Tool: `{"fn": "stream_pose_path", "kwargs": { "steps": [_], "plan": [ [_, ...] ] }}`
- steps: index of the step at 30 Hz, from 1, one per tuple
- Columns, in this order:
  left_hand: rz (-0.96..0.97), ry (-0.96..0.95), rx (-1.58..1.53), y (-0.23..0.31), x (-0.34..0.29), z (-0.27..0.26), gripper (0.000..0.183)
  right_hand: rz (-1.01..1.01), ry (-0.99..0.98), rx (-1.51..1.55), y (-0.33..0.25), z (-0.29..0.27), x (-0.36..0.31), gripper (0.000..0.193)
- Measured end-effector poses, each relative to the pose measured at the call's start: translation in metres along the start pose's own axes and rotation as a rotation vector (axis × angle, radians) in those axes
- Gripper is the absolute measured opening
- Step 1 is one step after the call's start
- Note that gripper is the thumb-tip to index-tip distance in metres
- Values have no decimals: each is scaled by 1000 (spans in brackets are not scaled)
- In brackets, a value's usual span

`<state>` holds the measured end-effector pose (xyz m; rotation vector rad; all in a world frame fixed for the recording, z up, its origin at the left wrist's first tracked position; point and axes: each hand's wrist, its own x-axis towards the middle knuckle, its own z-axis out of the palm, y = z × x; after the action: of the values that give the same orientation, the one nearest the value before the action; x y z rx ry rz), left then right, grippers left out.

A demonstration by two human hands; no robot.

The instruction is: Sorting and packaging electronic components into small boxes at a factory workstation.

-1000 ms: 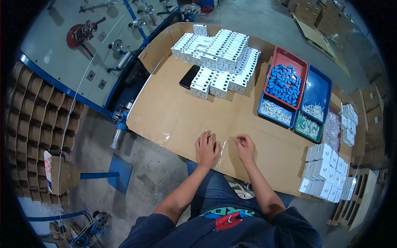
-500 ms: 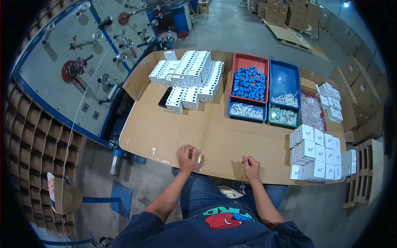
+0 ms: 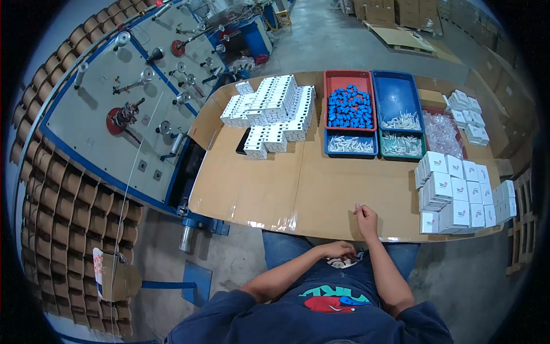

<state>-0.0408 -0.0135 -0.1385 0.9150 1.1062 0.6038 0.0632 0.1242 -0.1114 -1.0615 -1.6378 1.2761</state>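
My left hand (image 3: pixel 339 250) is drawn back over my lap, beside my right forearm. Its fingers are loosely bent and apart, and nothing shows in them. At the near edge of the brown cardboard tabletop (image 3: pixel 246 189), my right hand (image 3: pixel 366 222) is closed with the thumb uppermost. Whatever its curled fingers may hold is hidden. The nearest goods to it are stacked small white boxes (image 3: pixel 456 215) on the right. Toward the far left stands a stepped pile of white boxes with dark marks (image 3: pixel 278 94), with a black flat object (image 3: pixel 243 141) against its side.
Behind the middle sit a red tray (image 3: pixel 325 106) of blue pieces and a blue tray (image 3: pixel 395 92), blue bin (image 3: pixel 350 155) and green bin (image 3: pixel 403 157) holding white pieces. Clear plastic bags (image 3: pixel 442 135) lie right of them. A machine panel with rollers (image 3: pixel 97 155) flanks the table's left.
My left hand has left the table edge and moved right and back over my lap. My right hand stays at the edge, still closed. The view has shifted.
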Motion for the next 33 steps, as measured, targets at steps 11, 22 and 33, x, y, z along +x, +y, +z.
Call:
{"fn": "stream_pose_path", "kwargs": {
  "steps": [11, 22, 33],
  "plan": [
    [-148, 46, 672, -54, 34, -21, 47, 87, -62, 109, 7, -5, -10, 29],
    [-332, -41, 644, -16, 18, -31, 70, 148, -132, 45, -19, -16, -10, 21],
    [-316, -58, 512, 4, 8, -24, 65, -208, 287, -506, -45, -140, -41, 24]
  ]
}}
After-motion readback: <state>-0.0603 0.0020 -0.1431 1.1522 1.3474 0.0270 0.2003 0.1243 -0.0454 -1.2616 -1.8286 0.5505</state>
